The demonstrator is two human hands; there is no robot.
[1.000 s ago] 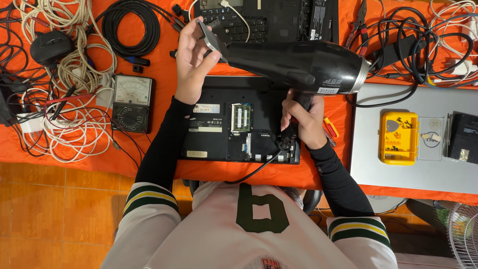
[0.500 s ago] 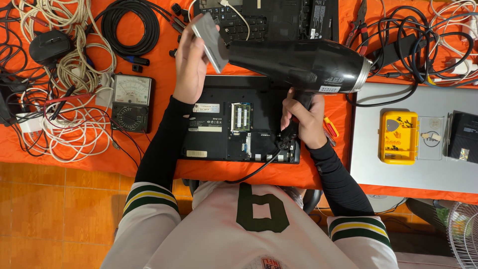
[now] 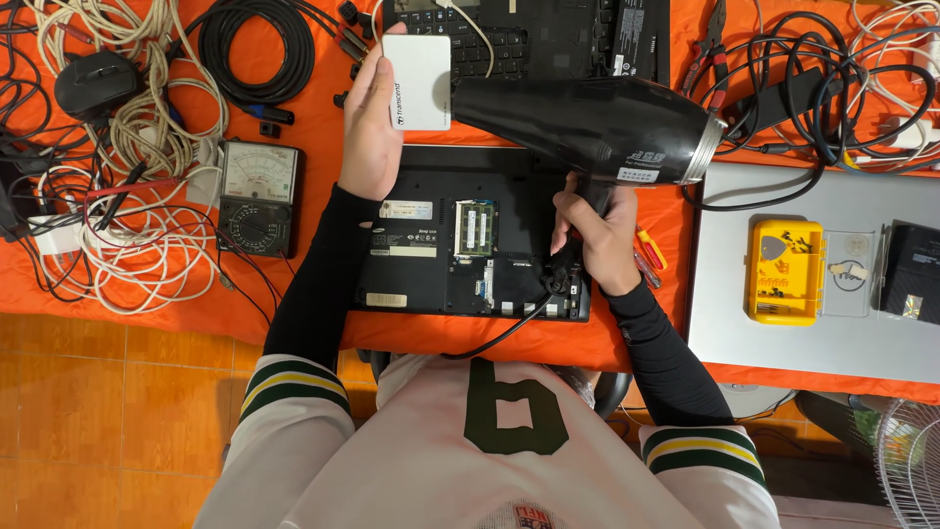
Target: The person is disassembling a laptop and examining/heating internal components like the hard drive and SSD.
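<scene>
My left hand (image 3: 370, 127) holds a flat white rectangular drive (image 3: 417, 82) up with its broad face toward me. My right hand (image 3: 594, 231) grips the handle of a black hair dryer (image 3: 597, 125), whose nozzle points left at the drive's edge. Beneath both lies an upturned black laptop (image 3: 460, 260) with its bottom cover off, a green memory module (image 3: 475, 227) showing. The dryer's black cord runs down toward my chest.
An orange cloth (image 3: 313, 196) covers the table. Left: an analogue multimeter (image 3: 258, 196), white cable tangles (image 3: 127, 235), a coiled black cable (image 3: 257, 49), a black mouse (image 3: 95, 81). Top: another dark laptop (image 3: 548, 34). Right: a silver laptop (image 3: 813, 284), yellow tool case (image 3: 783, 271), cables, pliers.
My left hand has turned the white drive from edge-on to flat, so its broad face shows. The hair dryer and my right hand have barely moved.
</scene>
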